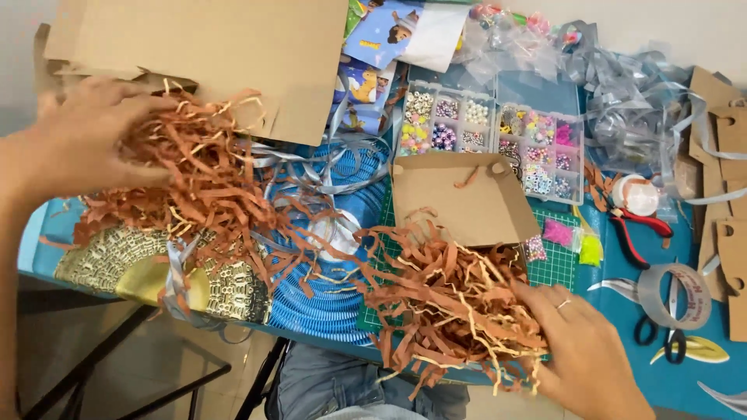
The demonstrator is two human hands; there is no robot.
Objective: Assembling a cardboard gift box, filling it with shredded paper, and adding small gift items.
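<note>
Under the spread fingers of the right hand (587, 354): shredded brown paper (451, 299), pressed loosely. Left hand (85, 136) grasps another clump (194, 167) of it.

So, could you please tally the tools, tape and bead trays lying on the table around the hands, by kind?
Clear bead organiser trays: 2
Red-handled pliers: 1
Black-handled scissors: 1
Roll of clear tape: 1
Total: 5
</note>
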